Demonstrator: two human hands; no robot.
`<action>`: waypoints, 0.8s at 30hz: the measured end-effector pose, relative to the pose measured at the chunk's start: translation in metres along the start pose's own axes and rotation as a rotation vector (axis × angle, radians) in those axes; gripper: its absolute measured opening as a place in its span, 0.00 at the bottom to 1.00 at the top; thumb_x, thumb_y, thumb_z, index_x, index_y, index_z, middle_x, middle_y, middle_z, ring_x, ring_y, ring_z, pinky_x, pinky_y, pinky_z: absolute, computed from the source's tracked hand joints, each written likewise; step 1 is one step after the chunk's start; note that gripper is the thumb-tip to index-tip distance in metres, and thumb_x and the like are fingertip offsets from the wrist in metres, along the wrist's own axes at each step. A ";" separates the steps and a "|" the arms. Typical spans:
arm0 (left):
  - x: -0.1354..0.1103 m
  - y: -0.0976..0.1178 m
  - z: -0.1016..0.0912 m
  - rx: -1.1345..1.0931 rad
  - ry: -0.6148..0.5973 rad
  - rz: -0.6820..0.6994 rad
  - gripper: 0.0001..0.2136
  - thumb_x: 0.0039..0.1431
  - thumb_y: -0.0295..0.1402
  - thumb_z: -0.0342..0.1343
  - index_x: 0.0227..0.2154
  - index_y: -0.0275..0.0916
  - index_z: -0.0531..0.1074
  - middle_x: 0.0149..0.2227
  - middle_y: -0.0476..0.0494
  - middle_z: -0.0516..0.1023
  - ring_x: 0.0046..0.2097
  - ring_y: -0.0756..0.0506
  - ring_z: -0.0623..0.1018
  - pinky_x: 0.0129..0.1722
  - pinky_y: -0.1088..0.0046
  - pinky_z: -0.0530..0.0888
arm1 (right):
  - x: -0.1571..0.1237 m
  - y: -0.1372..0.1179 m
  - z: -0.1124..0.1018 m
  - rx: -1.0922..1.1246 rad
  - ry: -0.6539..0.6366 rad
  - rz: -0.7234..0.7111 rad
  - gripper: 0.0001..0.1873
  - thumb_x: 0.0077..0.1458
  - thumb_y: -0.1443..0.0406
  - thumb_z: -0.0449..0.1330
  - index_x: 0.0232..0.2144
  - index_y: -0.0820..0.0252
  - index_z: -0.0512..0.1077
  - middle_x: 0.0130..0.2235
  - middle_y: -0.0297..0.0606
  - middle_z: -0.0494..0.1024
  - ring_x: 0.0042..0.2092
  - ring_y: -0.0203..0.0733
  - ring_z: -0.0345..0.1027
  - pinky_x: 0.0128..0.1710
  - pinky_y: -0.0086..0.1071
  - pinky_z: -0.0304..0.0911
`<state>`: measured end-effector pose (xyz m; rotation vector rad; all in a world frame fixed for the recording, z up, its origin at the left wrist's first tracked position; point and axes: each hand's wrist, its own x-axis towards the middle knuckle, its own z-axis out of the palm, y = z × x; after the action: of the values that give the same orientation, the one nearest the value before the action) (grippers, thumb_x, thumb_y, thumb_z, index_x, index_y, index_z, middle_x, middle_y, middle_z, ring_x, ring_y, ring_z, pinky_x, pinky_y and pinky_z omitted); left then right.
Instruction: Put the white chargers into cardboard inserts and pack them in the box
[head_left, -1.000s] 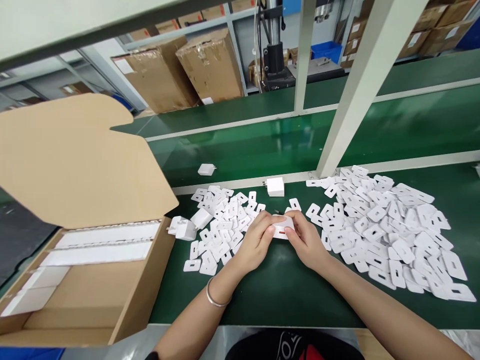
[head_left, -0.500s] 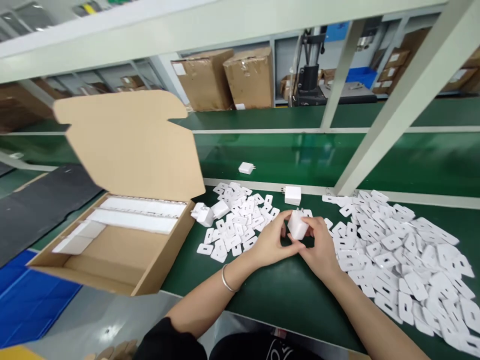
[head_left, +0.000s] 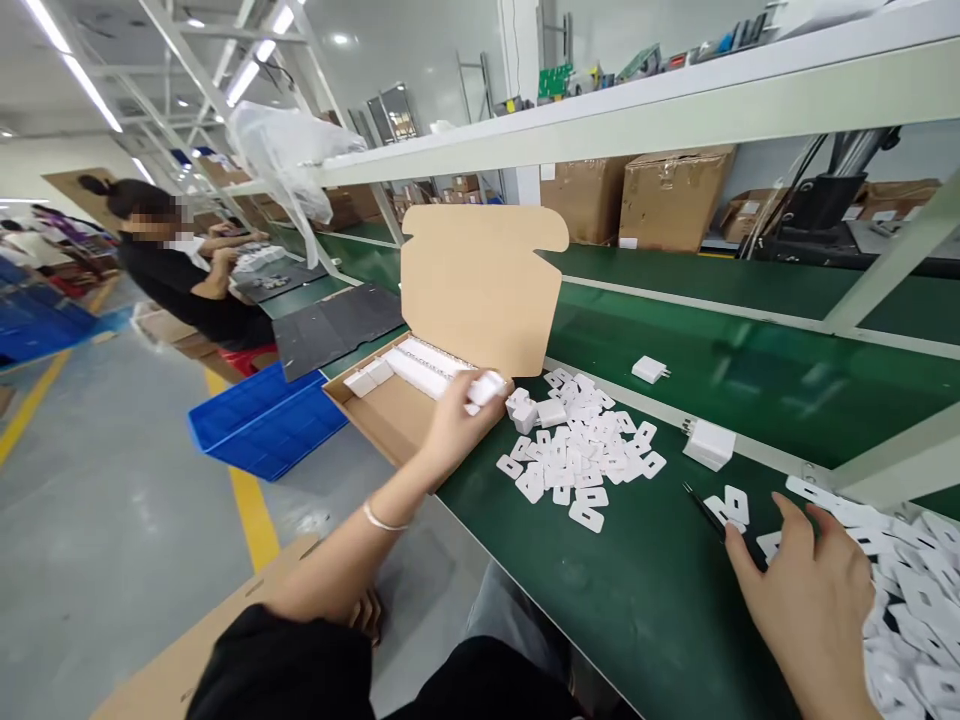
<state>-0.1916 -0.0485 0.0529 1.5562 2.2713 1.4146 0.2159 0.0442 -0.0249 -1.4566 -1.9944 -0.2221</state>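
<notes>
My left hand (head_left: 456, 424) is closed around a white charger plug (head_left: 489, 386) at the right side of an open cardboard box (head_left: 484, 290). White charger rows (head_left: 429, 372) line the box's back, and several more white blocks (head_left: 369, 376) sit at its left. My right hand (head_left: 814, 580) hovers empty, fingers apart, by a large heap of white slotted plates (head_left: 919, 590). Near its thumb lie dark tweezers (head_left: 702, 510) and a few loose plates (head_left: 736, 503). Charger plugs (head_left: 523, 411) stand just right of the box.
A smaller pile of slotted plates (head_left: 577, 450) lies mid-bench. Two more plugs lie behind, one on the ledge (head_left: 649, 369) and one by the rail (head_left: 709, 444). A blue bin (head_left: 262, 425) stands left of the bench. A co-worker (head_left: 191, 280) sits beyond it.
The view has swung left. My left hand has carried the charger plug from between both hands to the box. My right hand has let go and moved right, toward the large plate heap.
</notes>
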 end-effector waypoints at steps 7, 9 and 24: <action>0.055 -0.123 -0.109 0.616 0.119 -0.459 0.16 0.59 0.30 0.59 0.50 0.35 0.74 0.49 0.29 0.79 0.62 0.25 0.72 0.61 0.47 0.70 | -0.005 0.026 0.013 -0.079 -0.271 0.092 0.41 0.65 0.42 0.43 0.55 0.70 0.76 0.58 0.65 0.74 0.57 0.78 0.70 0.50 0.66 0.70; 0.064 -0.144 -0.118 0.597 0.116 -0.491 0.13 0.56 0.28 0.61 0.46 0.34 0.75 0.48 0.28 0.78 0.60 0.26 0.73 0.60 0.47 0.71 | -0.003 0.025 0.014 -0.077 -0.275 0.085 0.40 0.64 0.42 0.44 0.52 0.69 0.78 0.55 0.63 0.76 0.53 0.76 0.71 0.49 0.64 0.71; 0.096 -0.177 -0.117 0.176 0.434 -0.323 0.24 0.56 0.51 0.62 0.27 0.44 0.53 0.43 0.43 0.67 0.50 0.40 0.78 0.52 0.55 0.68 | -0.001 0.041 0.032 0.099 -0.131 -0.066 0.23 0.65 0.54 0.50 0.48 0.59 0.77 0.49 0.52 0.78 0.51 0.61 0.75 0.46 0.50 0.74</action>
<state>-0.4232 -0.0653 0.0391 0.9094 2.7945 1.6145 0.2402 0.0743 -0.0593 -1.3749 -2.1286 -0.0559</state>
